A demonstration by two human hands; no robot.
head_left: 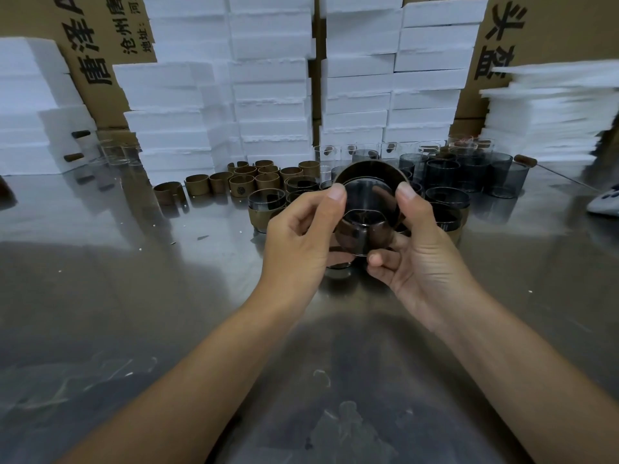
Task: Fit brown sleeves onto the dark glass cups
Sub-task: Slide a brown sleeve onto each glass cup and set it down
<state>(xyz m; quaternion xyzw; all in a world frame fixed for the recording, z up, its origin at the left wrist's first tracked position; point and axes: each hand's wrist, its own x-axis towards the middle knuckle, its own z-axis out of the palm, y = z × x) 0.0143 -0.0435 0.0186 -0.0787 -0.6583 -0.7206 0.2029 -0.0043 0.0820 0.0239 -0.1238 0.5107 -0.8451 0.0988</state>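
Observation:
A dark glass cup [366, 212] is held tilted above the steel table, its base turned toward me. A brown sleeve [368, 169] rings its far end. My left hand [301, 239] grips the cup and sleeve from the left, thumb on the rim. My right hand [412, 249] grips them from the right, thumb up and fingers curled beneath. Several loose brown sleeves [248, 182] stand behind to the left. Bare dark cups [469, 172] cluster behind to the right. A sleeved cup [264, 209] stands just left of my hands.
The steel table [167, 296] spreads around my arms. White foam boxes [274, 95] are stacked along the back, with cardboard cartons [100, 45] behind. Clear glasses [114, 152] stand at back left. A foam sheet pile [552, 108] rises at right.

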